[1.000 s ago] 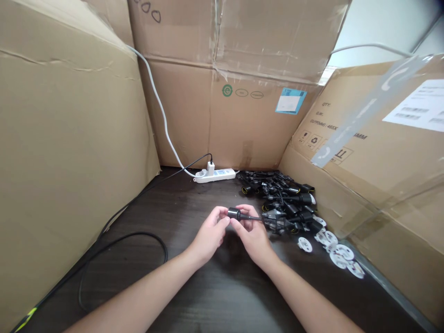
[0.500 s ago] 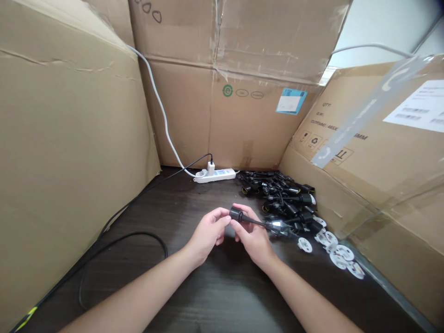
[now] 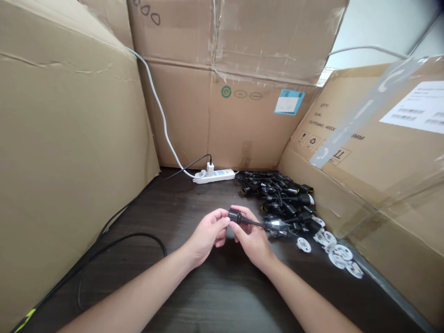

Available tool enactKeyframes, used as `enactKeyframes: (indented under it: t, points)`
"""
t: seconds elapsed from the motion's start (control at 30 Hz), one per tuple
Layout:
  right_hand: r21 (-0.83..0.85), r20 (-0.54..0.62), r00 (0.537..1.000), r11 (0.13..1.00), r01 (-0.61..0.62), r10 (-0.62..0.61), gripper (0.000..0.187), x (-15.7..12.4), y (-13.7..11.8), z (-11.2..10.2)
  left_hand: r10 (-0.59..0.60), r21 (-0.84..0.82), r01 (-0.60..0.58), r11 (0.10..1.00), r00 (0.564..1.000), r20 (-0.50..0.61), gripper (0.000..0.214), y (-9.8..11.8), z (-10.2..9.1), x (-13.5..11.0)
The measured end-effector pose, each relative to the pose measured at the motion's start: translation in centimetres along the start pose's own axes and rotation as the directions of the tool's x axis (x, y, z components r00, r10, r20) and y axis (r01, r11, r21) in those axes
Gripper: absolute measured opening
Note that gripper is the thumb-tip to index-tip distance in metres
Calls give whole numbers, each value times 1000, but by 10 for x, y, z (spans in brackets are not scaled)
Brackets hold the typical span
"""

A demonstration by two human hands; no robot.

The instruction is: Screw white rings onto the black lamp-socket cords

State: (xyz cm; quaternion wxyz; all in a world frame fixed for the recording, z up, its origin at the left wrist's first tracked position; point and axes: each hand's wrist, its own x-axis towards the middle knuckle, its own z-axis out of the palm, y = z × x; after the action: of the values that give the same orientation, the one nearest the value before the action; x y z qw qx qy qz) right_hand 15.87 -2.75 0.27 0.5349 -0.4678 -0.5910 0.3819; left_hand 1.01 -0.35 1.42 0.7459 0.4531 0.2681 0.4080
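Between my hands is a black piece (image 3: 235, 215) with a short cylinder at its left end, a thin stem and a clear, faceted plastic part at the right. My left hand (image 3: 209, 235) pinches the open-looking left end of the cylinder with thumb and fingertips. My right hand (image 3: 254, 239) is closed around the cylinder and stem, thumb in front and fingers behind. The clear part sticks out past my right hand toward a pile of similar black pieces (image 3: 289, 210). Whether my left fingertips hold anything small is hidden.
White round discs (image 3: 340, 253) lie at the right, beside the pile. A white power strip (image 3: 222, 175) with a plugged-in adapter stands at the back. Black cable (image 3: 135, 235) loops over the dark table at left. Cardboard boxes (image 3: 243, 134) wall in the left, back and right.
Both hands keep their hold on the black piece, which has barely shifted. The whole view has moved very slightly.
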Motion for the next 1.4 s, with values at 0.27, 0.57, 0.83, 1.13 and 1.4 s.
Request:
enactKeyframes:
  t: [0.27,0.57,0.83,1.13,1.4]
  points:
    - [-170,3,995,981,97,-98,38,-1,1,-3,-22,84,30,996,995,-95,38,-1,-3,5]
    - [-280,-37,997,958,61,-75,18,-2,0,-3,-79,143,77,987,997,12,36,-2,0,3]
    - [-173,56,998,985,6,4,30,-3,0,-3,-139,100,131,986,987,82,41,-3,2,0]
    - [-101,85,996,995,9,-1,26,-3,1,-5,-129,109,118,987,987,97,45,-2,3,0]
    - [60,61,998,998,-26,23,32,-1,-2,-6,-143,45,140,989,987,75,30,-1,4,-1]
